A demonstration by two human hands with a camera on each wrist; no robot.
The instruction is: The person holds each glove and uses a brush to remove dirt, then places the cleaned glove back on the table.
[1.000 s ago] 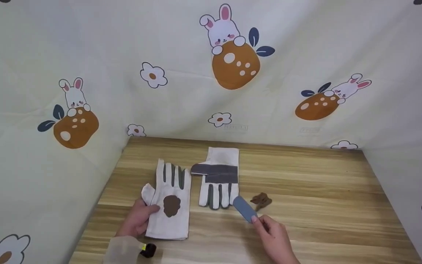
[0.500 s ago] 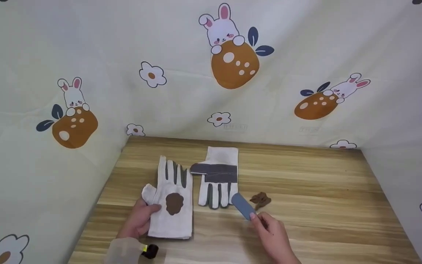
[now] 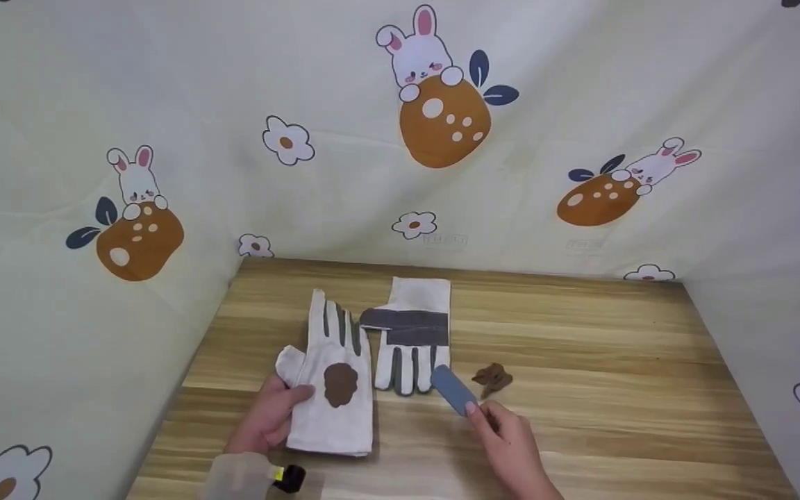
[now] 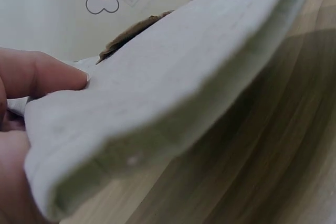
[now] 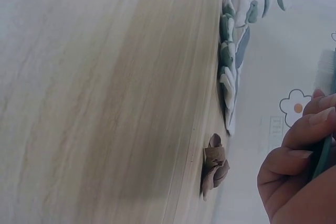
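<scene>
A white work glove (image 3: 330, 430) with grey between its fingers is pinched at its thumb-side edge by my left hand (image 3: 269, 417). A dark brown blotch-shaped patch (image 3: 340, 385) lies on it; in the left wrist view the patch's edge (image 4: 128, 36) lifts slightly off the cloth. The glove is tilted, its cuff raised over the table. My right hand (image 3: 511, 444) grips a blue-grey brush (image 3: 452, 390), whose pale bristles (image 5: 325, 71) show in the right wrist view. In the head view the brush overlaps the fingertips of a second glove (image 3: 417, 326), lying flat, cuff away.
A crumpled brown piece (image 3: 492, 379) lies on the wooden table (image 3: 615, 389), just beyond the right hand. Patterned cloth walls (image 3: 344, 187) stand at the back and both sides. A black wrist device (image 3: 292, 478) sits at the left sleeve (image 3: 237, 476).
The left hand has moved a little to the right with the glove, which has tilted more. The right hand and brush have shifted slightly left. The second glove and brown piece stay put.
</scene>
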